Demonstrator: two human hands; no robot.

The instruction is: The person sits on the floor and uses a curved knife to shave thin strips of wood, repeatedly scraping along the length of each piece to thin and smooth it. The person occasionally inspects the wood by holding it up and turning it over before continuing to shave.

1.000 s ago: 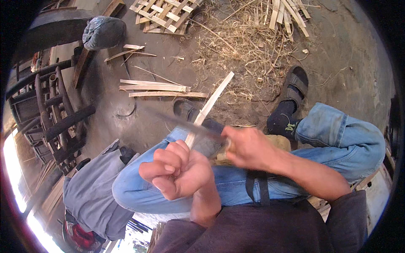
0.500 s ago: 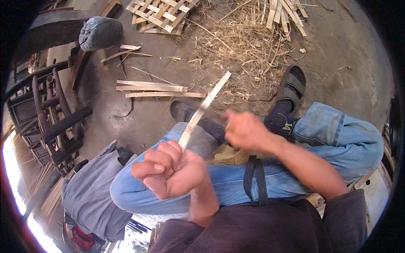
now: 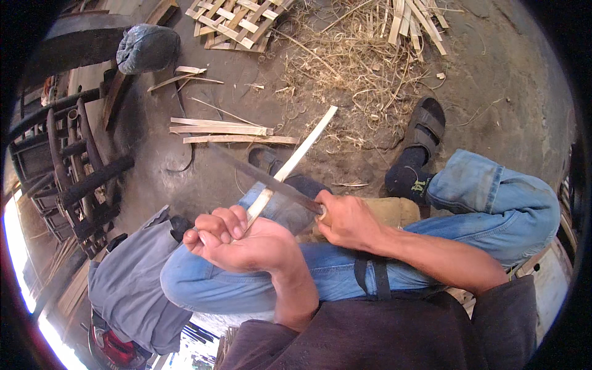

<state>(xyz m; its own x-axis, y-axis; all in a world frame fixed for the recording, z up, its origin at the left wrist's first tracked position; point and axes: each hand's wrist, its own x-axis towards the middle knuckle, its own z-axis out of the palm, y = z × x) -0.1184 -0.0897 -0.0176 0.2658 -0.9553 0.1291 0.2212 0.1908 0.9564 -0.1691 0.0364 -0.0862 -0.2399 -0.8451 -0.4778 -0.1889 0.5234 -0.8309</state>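
Left hand (image 3: 237,243), palm up, fingers (image 3: 216,227) curled tight around the lower end of a pale bamboo strip (image 3: 296,157); the strip leaves the fist beside the fingertips and runs up and away to the right, its far end over the dirt floor (image 3: 203,179). Right hand (image 3: 348,221), closed around the handle of a long knife (image 3: 265,179); only a sliver of the handle shows at the knuckles. The dark blade extends from this fist up and to the left and crosses the strip just beyond the left fingers, the two touching at the crossing. Both fists sit above the person's knees in blue jeans (image 3: 493,203), the left hand nearer the viewer, the right just beside it. Beyond the strip's far end: a sandalled foot (image 3: 422,139) to the right, a few cut strips (image 3: 228,129) lying flat to the left. Farther out: a scatter of shavings (image 3: 357,61), a woven lattice panel (image 3: 231,21), and a grey bundle (image 3: 148,46) at the upper left. Left of the left fist: a dark wooden frame (image 3: 74,166) and folded grey cloth (image 3: 132,283).
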